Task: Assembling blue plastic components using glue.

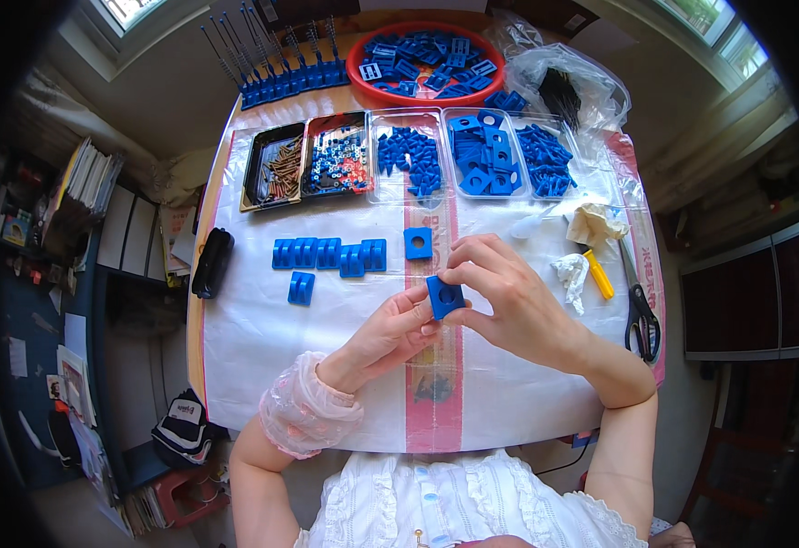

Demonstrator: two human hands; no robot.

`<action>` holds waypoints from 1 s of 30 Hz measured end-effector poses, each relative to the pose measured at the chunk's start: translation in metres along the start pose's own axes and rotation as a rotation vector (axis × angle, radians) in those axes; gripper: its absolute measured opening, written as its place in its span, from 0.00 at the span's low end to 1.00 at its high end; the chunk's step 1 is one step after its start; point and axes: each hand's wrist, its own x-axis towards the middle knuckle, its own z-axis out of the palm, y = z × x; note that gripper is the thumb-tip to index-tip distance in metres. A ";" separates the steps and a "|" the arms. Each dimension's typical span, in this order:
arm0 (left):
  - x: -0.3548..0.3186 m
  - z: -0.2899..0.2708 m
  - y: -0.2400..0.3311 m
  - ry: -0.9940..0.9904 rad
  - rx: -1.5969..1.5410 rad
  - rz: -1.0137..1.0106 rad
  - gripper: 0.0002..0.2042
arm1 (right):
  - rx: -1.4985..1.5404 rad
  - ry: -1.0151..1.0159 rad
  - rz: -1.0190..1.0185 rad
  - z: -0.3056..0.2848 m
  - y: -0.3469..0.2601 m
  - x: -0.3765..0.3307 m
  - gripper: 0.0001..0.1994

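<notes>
Both hands meet over the middle of the table on one small blue plastic block [444,297]. My left hand [388,333] supports it from below and the left, fingers curled around it. My right hand [505,297] pinches its top and right side. Just beyond the hands lies a square blue block with a hole [418,243]. To the left, a row of ribbed blue clamp pieces [328,253] sits on the white sheet, with one more clamp piece [301,288] below it.
Clear trays at the back hold screws [281,169], small washers [337,164] and blue parts [491,160]. A red bowl of blue parts [427,64] stands behind. Scissors [640,310], a yellow tool [599,274] and crumpled paper [598,224] lie at right; a black case [212,263] at left.
</notes>
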 end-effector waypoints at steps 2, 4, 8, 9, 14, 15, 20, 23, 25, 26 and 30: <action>0.001 0.002 0.000 0.029 -0.002 0.020 0.20 | -0.011 0.008 -0.005 0.001 0.000 0.000 0.17; 0.001 0.003 0.000 0.043 -0.010 0.035 0.20 | -0.029 0.004 -0.005 0.001 0.000 0.000 0.19; 0.001 0.001 -0.001 0.039 -0.033 0.051 0.18 | -0.042 -0.011 -0.002 0.002 0.004 0.000 0.15; 0.001 0.001 -0.002 0.042 -0.035 0.057 0.17 | -0.042 -0.012 0.000 0.003 0.005 0.000 0.15; 0.000 0.001 -0.002 0.046 -0.054 0.087 0.14 | -0.053 -0.017 0.003 0.004 0.007 0.000 0.16; 0.000 0.002 -0.002 0.067 -0.058 0.080 0.13 | -0.060 -0.017 0.003 0.004 0.007 0.000 0.17; 0.001 0.005 0.003 0.100 -0.067 0.071 0.09 | -0.131 -0.039 0.004 0.004 0.006 -0.002 0.17; 0.000 0.010 0.005 0.119 -0.071 0.076 0.07 | -0.189 -0.050 0.005 0.006 0.003 -0.002 0.19; 0.001 0.011 0.003 0.169 -0.001 0.093 0.07 | -0.231 -0.055 0.001 0.007 0.002 -0.003 0.20; 0.001 0.011 0.003 0.193 0.034 0.102 0.06 | -0.239 -0.053 -0.003 0.008 0.002 -0.003 0.20; -0.002 0.013 0.002 0.224 0.236 0.127 0.06 | -0.260 -0.034 -0.027 0.014 0.002 -0.004 0.20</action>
